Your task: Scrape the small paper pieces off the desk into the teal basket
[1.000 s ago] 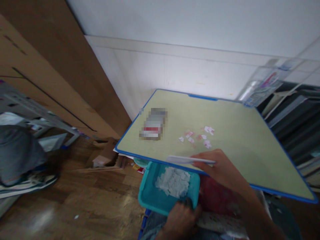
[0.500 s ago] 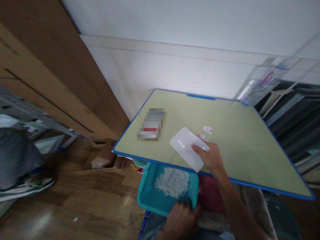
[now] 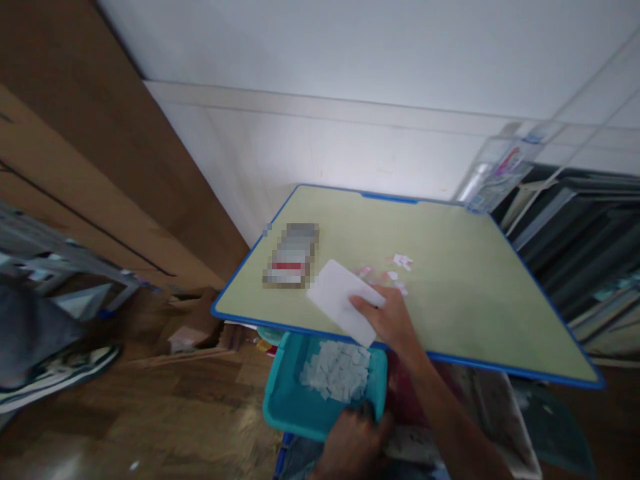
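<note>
While your right hand (image 3: 387, 317) pinches the white sheet (image 3: 343, 300) between thumb and fingers over the board's front edge (image 3: 290, 328), a low sweep could scatter the loose scraps (image 3: 401, 261) just beyond it. Your left hand (image 3: 353, 437) is curled at the near rim of the teal basket (image 3: 274, 400); whether it grips cannot be told. The pixelated object (image 3: 294, 253) limits leftward travel; a bottle (image 3: 503, 177) stands at the far right corner.

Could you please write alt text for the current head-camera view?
A person's right hand holds a white scraper-like sheet over a blue-edged tabletop, near small pale scraps. The left hand is at the near rim of a turquoise tray holding pale flat pieces; a pixelated object lies at the tabletop's left.
</note>
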The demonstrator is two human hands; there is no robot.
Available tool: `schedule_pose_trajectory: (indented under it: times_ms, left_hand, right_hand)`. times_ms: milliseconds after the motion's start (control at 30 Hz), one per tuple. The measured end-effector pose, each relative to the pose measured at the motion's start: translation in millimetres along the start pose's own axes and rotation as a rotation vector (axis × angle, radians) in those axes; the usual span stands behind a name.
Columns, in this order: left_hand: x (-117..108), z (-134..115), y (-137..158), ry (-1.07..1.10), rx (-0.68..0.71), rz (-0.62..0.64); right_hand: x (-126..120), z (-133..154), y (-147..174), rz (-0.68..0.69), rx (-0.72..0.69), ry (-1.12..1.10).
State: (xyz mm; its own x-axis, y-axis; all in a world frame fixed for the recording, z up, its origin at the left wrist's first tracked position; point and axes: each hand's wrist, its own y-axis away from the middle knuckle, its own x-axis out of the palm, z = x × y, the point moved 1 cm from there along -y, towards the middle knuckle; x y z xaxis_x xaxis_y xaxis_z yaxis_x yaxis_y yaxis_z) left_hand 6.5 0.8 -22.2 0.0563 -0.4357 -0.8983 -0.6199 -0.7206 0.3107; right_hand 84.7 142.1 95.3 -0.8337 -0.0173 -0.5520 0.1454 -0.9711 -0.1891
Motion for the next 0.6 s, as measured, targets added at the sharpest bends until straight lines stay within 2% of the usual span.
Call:
schedule_pose_trajectory:
  times_ms: [67,133,267,400,533,600]
  left_hand:
    - [1.4,0.8,-1.2,-0.008,-0.016,0.017]
    - [1.7,1.2,-2.2,-0.013,-0.013,0.02]
    - [0.7,1.4,-3.2,-0.004,0.004,0.017]
    - [-0.5,1.8,-3.3,0.005,0.01,0.031]
    - [-0.5,2.4,-3.0,-0.006,0.02,0.04]
    - [0.7,2.7,-3.2,-0.025,0.016,0.037]
  right_hand:
    - [4.7,-1.6,-4.8,0.024,-0.011,0.01]
    - [-5.6,-12.5,-5.3,0.016,0.004,0.028]
    - [-54.3,-39.7,8.7,-0.037,0.073,0.061]
    - [-104.7,-52.3,20.3,-0.042,0.107,0.102]
    - [-144.4,-71.3,-3.3,-0.247,0.1,0.258]
    - [-156.4,-86.4,-25.1,-0.255,0.113,0.281]
